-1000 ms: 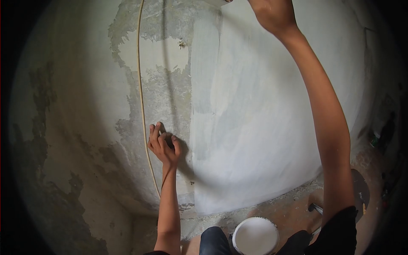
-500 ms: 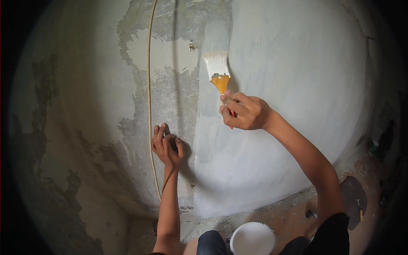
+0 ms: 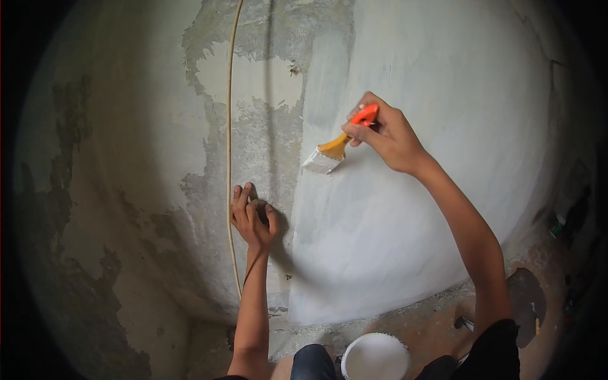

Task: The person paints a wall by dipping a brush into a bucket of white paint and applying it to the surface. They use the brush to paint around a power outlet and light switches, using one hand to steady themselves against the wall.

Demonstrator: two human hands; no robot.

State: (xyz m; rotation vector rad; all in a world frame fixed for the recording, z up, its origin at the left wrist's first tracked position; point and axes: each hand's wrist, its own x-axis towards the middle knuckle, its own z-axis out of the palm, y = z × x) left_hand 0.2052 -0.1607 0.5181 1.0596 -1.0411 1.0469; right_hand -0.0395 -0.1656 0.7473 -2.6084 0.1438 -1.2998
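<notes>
My right hand (image 3: 385, 136) grips a paintbrush (image 3: 333, 147) by its yellow handle with an orange-red end. Its white-coated bristles point down to the left and meet the wall near the edge of the white paint. White paint covers the right part of the wall (image 3: 405, 228); to the left the surface is bare grey with flaking patches. Fingers apart, my left hand (image 3: 253, 215) rests on the grey strip and holds nothing. Right beside its fingertips runs a beige cable (image 3: 230, 126) down the wall.
A round white bucket (image 3: 376, 356) of paint stands on the floor between my knees. Right of it lie a small dark-and-metal object (image 3: 464, 323) and a dark flat piece (image 3: 527, 297). The wall meets the rough floor just beyond the bucket.
My right hand has turned the paintbrush over, from bristles up to bristles down, and the bristles have moved lower on the wall. My left hand stays in place.
</notes>
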